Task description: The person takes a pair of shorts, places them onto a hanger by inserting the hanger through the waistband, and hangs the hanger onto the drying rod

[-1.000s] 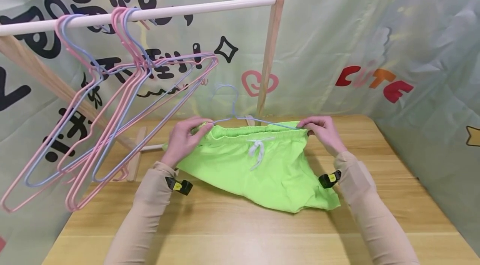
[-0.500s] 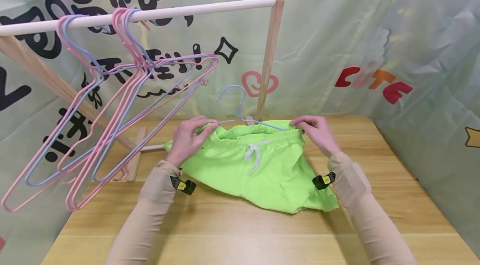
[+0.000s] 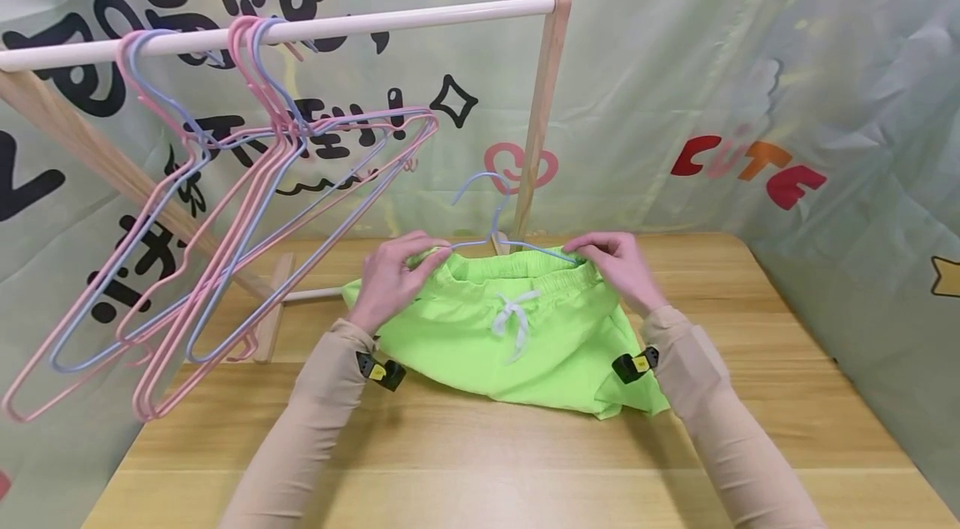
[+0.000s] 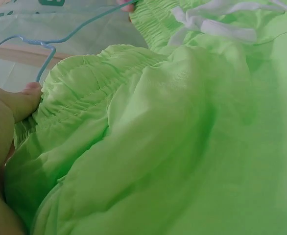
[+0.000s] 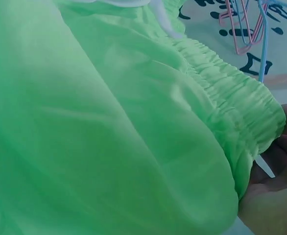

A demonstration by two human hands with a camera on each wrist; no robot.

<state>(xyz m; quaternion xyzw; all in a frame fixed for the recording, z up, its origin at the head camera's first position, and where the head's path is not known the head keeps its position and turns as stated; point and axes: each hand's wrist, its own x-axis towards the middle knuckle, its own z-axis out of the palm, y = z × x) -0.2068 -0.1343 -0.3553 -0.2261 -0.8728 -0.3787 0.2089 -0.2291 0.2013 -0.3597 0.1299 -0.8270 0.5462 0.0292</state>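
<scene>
Bright green shorts (image 3: 480, 362) with a white drawstring bow (image 3: 513, 312) are held by the waistband over the table, front facing me. The shoulders of a light blue hanger (image 3: 496, 221) run down into the waist opening, and its hook stands up behind. My left hand (image 3: 397, 275) pinches the left end of the waistband, thumb right beside the hanger arm in the left wrist view. At the other end, my right hand (image 3: 618, 266) grips the waistband between thumb and fingers. In the right wrist view a pale tip shows below the elastic edge (image 5: 231, 93). The hanger's lower part is hidden inside the cloth.
A rack with a white rail (image 3: 420, 15) and wooden posts (image 3: 542, 112) stands at the back left. Several pink and blue hangers (image 3: 262, 171) hang from it, reaching out over the wooden table (image 3: 480, 471). A printed curtain (image 3: 645, 79) surrounds the table.
My hands have drawn closer together, the left shifting right and the right shifting left, so the waistband has slackened. The hanger's hook has moved right, and the shorts' lower right edge has shifted slightly left.
</scene>
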